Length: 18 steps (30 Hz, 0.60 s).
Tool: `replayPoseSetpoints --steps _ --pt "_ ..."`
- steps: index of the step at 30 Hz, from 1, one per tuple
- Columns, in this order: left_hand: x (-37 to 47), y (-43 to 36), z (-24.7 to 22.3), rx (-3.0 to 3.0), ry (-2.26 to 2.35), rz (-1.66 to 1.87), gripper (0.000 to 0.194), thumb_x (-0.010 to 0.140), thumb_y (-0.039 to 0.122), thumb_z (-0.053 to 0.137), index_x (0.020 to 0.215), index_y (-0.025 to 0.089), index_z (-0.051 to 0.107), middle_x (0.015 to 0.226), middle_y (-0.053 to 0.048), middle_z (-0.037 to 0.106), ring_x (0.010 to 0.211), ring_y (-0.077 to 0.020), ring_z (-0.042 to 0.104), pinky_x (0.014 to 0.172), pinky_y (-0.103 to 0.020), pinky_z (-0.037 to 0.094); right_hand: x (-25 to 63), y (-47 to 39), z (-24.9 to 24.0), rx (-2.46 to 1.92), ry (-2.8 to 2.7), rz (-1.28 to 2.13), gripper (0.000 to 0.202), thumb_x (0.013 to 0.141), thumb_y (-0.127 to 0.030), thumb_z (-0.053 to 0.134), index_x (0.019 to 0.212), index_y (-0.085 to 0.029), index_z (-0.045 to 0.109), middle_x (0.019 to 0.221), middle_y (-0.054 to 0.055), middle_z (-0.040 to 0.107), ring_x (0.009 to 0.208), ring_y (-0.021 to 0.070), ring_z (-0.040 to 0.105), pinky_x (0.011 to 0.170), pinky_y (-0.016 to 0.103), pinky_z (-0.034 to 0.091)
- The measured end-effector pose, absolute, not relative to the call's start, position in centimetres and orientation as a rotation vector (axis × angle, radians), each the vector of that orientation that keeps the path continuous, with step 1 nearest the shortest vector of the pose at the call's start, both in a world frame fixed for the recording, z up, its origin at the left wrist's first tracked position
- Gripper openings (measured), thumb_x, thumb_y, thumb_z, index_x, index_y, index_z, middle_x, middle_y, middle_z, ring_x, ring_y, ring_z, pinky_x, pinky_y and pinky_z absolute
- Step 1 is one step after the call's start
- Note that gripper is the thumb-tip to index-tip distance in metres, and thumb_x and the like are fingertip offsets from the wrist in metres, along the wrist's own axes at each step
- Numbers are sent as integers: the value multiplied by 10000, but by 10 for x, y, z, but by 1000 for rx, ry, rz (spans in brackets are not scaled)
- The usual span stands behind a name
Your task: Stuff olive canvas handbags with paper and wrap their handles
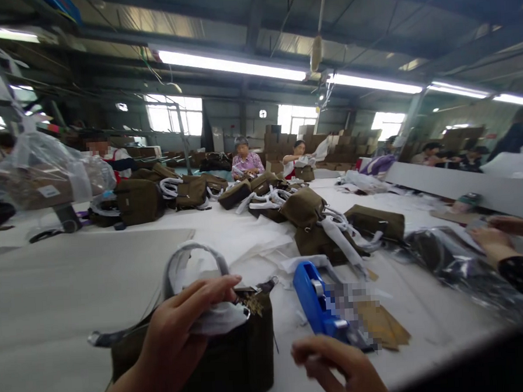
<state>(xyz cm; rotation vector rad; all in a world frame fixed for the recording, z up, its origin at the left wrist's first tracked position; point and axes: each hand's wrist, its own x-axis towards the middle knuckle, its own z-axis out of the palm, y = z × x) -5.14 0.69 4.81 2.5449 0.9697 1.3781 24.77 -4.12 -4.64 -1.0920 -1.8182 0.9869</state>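
Note:
A dark olive bag [235,361] stands on the white table in front of me, its handle [194,249] wrapped in pale paper and raised. My left hand [180,326] lies over the bag's top with its fingers together on a piece of white wrapping [219,319]. A metal ring and gold-coloured bits show beside the fingertips. To the right of the bag, my right hand [336,364] is raised with curled fingers, apart from the bag; its fingertips are blurred. A blue tape dispenser [310,301] sits just beyond it, next to brown card pieces [382,324].
Several olive bags [191,192] with wrapped handles lie across the middle of the table [73,288]. At the right, a person's hands [494,239] are by a clear plastic-wrapped bag [435,251]. A plastic-covered bundle [45,178] hangs at left. More people sit beyond.

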Motion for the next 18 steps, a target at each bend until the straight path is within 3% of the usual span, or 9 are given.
replayPoseSetpoints --steps 3,5,6,10,12,14,16,18 --pt "-54 -8 44 2563 927 1323 653 774 15 448 1344 309 569 1060 1 745 927 -120 737 811 -125 542 229 -28 -35 -1002 -2054 460 602 901 -58 486 1448 -307 520 1546 72 482 1417 252 464 1140 454 458" --pt "-56 -15 42 2601 888 1272 583 828 66 469 1348 311 567 1103 -16 749 931 -128 743 791 -123 550 210 -21 -32 -926 -2215 370 695 833 -13 488 1475 -280 481 1617 76 374 1500 266 327 1196 499 372" --pt "-56 -17 41 2619 874 1249 566 840 81 472 1348 311 567 1119 -22 752 939 -135 744 790 -129 555 201 -19 -32 -906 -2276 399 696 822 -17 513 1466 -278 485 1604 70 397 1494 259 335 1211 501 346" --pt "-56 -21 32 2672 877 1189 555 841 79 465 1334 309 575 1119 -15 766 971 -130 741 827 -131 550 187 -13 -39 -948 -2256 419 395 858 -58 613 1203 -247 644 1238 35 688 1260 205 575 1218 455 325" --pt "-57 -22 27 2712 900 1178 554 836 79 474 1329 307 583 1119 -11 769 975 -120 740 857 -124 538 191 -10 -42 -970 -2201 275 214 881 -80 639 1042 -218 669 1034 25 710 1130 203 629 1212 490 310" --pt "-59 -23 23 2742 958 1171 548 837 94 493 1331 308 593 1111 -13 773 959 -124 744 878 -132 537 198 -6 -43 -988 -2204 150 135 890 -146 694 1007 -208 667 932 16 693 1031 208 649 1212 536 291" --pt "-62 -24 20 2748 1033 1172 526 850 120 508 1329 314 603 1094 -17 778 925 -140 751 880 -156 549 207 -3 -40 -1016 -2265 98 144 872 -195 744 994 -206 668 873 6 669 930 197 653 1175 506 366" --pt "-64 -25 19 2735 1097 1187 502 876 145 500 1331 328 607 1094 -21 780 906 -161 757 875 -188 567 215 1 -36 -1054 -2334 88 152 849 -188 766 960 -207 664 918 21 666 960 208 649 1121 456 443"
